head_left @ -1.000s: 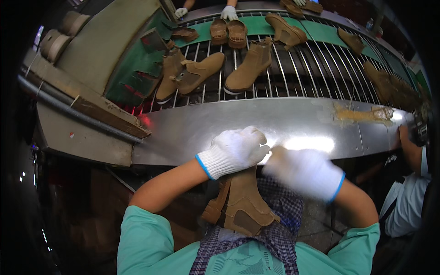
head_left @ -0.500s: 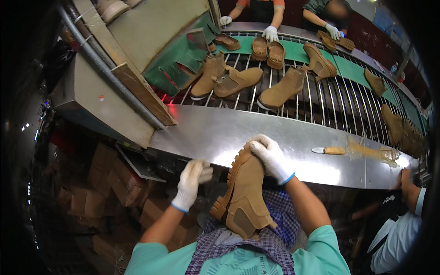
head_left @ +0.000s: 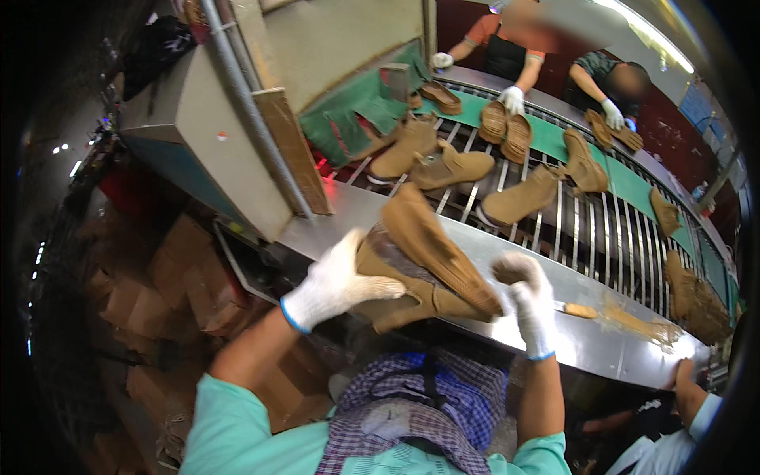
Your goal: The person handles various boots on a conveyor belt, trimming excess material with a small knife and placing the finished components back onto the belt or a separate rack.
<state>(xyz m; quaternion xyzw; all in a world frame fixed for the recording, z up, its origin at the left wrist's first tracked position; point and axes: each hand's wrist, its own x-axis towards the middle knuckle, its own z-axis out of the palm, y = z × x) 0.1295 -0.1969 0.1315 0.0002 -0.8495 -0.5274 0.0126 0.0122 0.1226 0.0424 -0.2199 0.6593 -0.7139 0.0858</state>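
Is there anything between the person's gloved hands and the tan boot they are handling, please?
Nothing visible does. The left hand already rests flat against the tan boot, held tilted above the steel ledge, and the right hand is at its toe end. Whether those fingers actually touch it cannot be told.

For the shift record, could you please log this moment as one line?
left hand: holds tan suede ankle boot | right hand: at boot's toe end | boot: raised over steel bench edge
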